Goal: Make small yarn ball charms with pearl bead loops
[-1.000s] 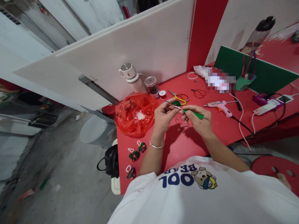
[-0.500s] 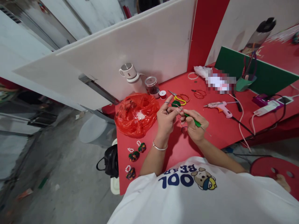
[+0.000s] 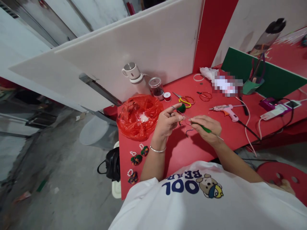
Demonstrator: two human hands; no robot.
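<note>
My right hand (image 3: 209, 127) is closed round a crochet hook with a green handle (image 3: 204, 128); its metal shaft points toward my left hand. My left hand (image 3: 166, 121) pinches yarn between thumb and fingers, index finger stretched forward with a dark strand across it. The small piece at the fingertips is too fine to make out. Just beyond the left fingers lies a green ball of yarn (image 3: 181, 108). A loose dark yarn end (image 3: 188, 131) hangs between the hands above the red table (image 3: 176, 153).
To the left sits a red plastic bag (image 3: 128, 119) with white beads (image 3: 143, 118). Several beaded pompom pieces (image 3: 136, 159) lie below it. Yellow-handled scissors (image 3: 184, 103), a ribbon spool (image 3: 167, 96), a jar (image 3: 156, 88) and a pink glue gun (image 3: 226, 111) stand or lie beyond.
My hands have moved apart, the right drawing back to the right with the crochet hook and the left shifting slightly left. More of the hook's shaft shows between them.
</note>
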